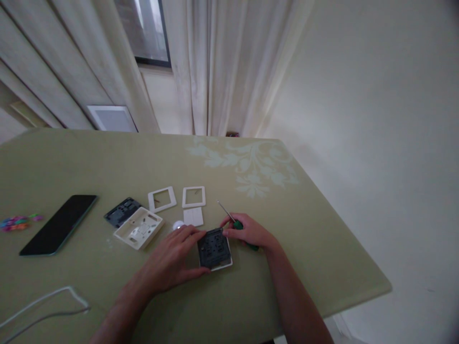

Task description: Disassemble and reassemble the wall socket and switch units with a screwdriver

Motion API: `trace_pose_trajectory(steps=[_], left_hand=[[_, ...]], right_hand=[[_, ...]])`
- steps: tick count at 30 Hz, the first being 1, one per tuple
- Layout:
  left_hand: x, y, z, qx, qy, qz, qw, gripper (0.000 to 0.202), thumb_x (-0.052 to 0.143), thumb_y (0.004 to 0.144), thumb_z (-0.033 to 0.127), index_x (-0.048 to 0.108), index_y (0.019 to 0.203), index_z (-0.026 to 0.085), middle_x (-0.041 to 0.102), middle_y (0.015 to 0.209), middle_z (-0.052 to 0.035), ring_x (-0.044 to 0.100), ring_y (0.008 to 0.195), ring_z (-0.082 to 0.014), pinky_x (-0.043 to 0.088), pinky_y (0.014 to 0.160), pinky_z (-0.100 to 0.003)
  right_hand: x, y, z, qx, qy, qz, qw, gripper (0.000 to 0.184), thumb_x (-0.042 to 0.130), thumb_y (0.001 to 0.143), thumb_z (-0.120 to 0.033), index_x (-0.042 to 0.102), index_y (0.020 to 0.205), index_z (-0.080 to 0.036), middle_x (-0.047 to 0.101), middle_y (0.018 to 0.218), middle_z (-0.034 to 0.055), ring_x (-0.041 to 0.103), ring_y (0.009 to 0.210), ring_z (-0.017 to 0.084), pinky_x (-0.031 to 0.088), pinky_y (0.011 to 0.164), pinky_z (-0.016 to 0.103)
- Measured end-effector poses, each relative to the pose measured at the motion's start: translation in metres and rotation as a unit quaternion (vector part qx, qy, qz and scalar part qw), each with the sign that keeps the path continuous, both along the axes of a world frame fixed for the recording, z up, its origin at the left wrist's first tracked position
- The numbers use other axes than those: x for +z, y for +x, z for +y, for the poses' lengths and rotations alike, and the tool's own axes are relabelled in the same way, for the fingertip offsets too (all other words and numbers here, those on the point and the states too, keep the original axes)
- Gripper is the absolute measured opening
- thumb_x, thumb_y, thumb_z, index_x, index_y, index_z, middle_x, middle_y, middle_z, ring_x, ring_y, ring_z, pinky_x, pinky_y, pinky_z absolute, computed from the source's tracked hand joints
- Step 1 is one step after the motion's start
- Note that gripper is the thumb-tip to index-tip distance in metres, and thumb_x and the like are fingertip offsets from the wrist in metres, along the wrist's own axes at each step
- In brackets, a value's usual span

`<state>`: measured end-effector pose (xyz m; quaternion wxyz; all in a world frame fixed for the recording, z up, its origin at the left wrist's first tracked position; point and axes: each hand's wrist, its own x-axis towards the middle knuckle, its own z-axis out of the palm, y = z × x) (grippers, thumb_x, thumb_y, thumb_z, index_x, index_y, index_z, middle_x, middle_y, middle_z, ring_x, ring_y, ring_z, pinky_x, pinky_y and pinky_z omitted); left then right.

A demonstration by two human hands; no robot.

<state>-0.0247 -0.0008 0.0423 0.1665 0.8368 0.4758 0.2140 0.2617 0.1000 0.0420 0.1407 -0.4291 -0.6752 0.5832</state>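
Observation:
My left hand (181, 255) grips a dark grey switch module (215, 248) by its left side, thumb at the near edge and fingers at the far edge. The module sits in a white back box (223, 266), whose rim shows along the near and right sides. In my right hand (249, 230) is a screwdriver with a green handle (237, 225), its metal shaft pointing up and left, away from the module. Fingertips of that hand touch the module's far right corner. A small round white object (178, 224) lies partly hidden behind my left fingers.
To the left lie an open white back box (139, 228) and a second dark module (123, 212). Two white frames (162, 199) and a white square plate (193, 216) are beyond my hands. A phone-like black slab (59, 225), colourful bits (17, 223) and a white cable (46, 300) are farther left.

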Motion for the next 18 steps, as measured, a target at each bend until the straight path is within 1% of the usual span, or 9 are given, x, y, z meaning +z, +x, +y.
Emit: trace_pose_trajectory(steps=[3, 7, 11, 15, 18], left_hand=[[0.0036, 0.0057, -0.0008, -0.005, 0.021, 0.007, 1.000, 0.071, 0.089, 0.084, 0.043, 0.061, 0.145, 0.021, 0.073, 0.133, -0.0143, 0.071, 0.119, -0.0369, 0.061, 0.103, -0.055], [0.0060, 0.0094, -0.0021, -0.015, 0.036, 0.002, 0.999, 0.073, 0.089, 0.083, 0.041, 0.058, 0.146, 0.021, 0.073, 0.132, -0.0147, 0.071, 0.119, -0.0363, 0.061, 0.103, -0.054], [0.0041, 0.0055, -0.0022, -0.012, 0.031, 0.012, 0.999, 0.074, 0.091, 0.082, 0.043, 0.059, 0.146, 0.024, 0.073, 0.135, -0.0148, 0.071, 0.122, -0.0380, 0.060, 0.104, -0.055], [0.0026, 0.0018, -0.0020, -0.001, 0.021, 0.010, 1.000, 0.073, 0.093, 0.080, 0.047, 0.062, 0.145, 0.028, 0.073, 0.136, -0.0136, 0.071, 0.122, -0.0389, 0.060, 0.104, -0.055], [0.0031, 0.0015, -0.0028, -0.005, 0.021, 0.011, 1.000, 0.075, 0.094, 0.079, 0.049, 0.063, 0.144, 0.029, 0.073, 0.135, -0.0134, 0.072, 0.122, -0.0389, 0.060, 0.103, -0.055]], right_hand=[[0.0001, -0.0005, 0.0005, 0.002, 0.000, 0.000, 1.000, 0.047, 0.087, 0.083, -0.054, 0.078, 0.114, -0.019, 0.066, 0.087, -0.0003, 0.057, 0.064, 0.012, 0.047, 0.052, 0.022], [-0.0014, -0.0004, 0.0009, 0.000, 0.006, 0.002, 1.000, 0.044, 0.090, 0.081, -0.049, 0.079, 0.112, -0.020, 0.067, 0.086, -0.0007, 0.058, 0.069, 0.012, 0.048, 0.060, 0.023], [-0.0031, 0.0000, 0.0012, 0.001, 0.010, 0.006, 1.000, 0.045, 0.092, 0.080, -0.049, 0.080, 0.113, -0.020, 0.067, 0.086, -0.0007, 0.060, 0.074, 0.014, 0.048, 0.067, 0.024], [-0.0024, 0.0003, 0.0013, 0.003, 0.010, 0.008, 1.000, 0.046, 0.091, 0.080, -0.050, 0.080, 0.112, -0.019, 0.066, 0.085, -0.0008, 0.059, 0.073, 0.014, 0.048, 0.068, 0.025], [-0.0011, 0.0003, 0.0014, 0.004, 0.012, 0.009, 1.000, 0.044, 0.091, 0.081, -0.049, 0.080, 0.112, -0.019, 0.067, 0.085, -0.0008, 0.059, 0.074, 0.014, 0.048, 0.068, 0.026]])
